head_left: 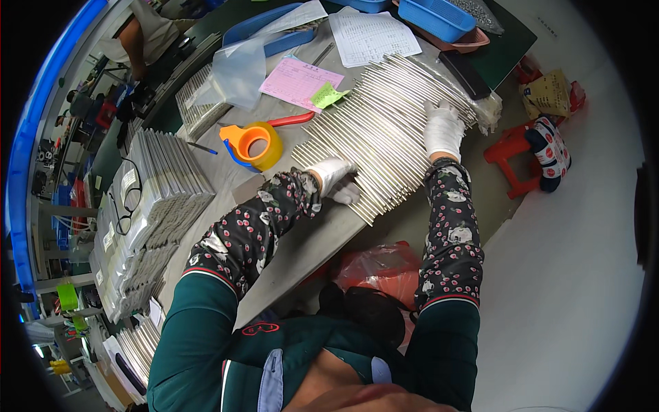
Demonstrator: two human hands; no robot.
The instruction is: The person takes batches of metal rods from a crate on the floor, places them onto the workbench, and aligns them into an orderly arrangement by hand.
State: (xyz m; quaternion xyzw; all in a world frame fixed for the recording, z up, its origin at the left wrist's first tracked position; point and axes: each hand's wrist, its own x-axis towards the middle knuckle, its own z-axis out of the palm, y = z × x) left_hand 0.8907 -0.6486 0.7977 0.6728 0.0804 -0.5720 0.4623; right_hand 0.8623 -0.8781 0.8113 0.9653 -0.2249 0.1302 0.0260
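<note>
A wide layer of thin, silvery metal rods (pixel 384 127) lies side by side over the table's near right corner, their ends sticking out past the edge. At the near left ends of the rods is my left hand (pixel 335 180), white-gloved, its thumb above and its fingers curled in against them. My right hand (pixel 444 130), also gloved, rests on top of the rods toward their right side, fingers stretched out over them. Which single rods either hand touches cannot be made out.
An orange tape dispenser (pixel 252 145), a pink sheet (pixel 300 82) and a printed white sheet (pixel 374 38) lie beyond the rods. Wrapped bundles (pixel 154 206) with glasses (pixel 127 198) on top are stacked at left. A black case (pixel 464 74) and blue trays (pixel 437 19) sit far right, a red stool (pixel 513 161) beside the table.
</note>
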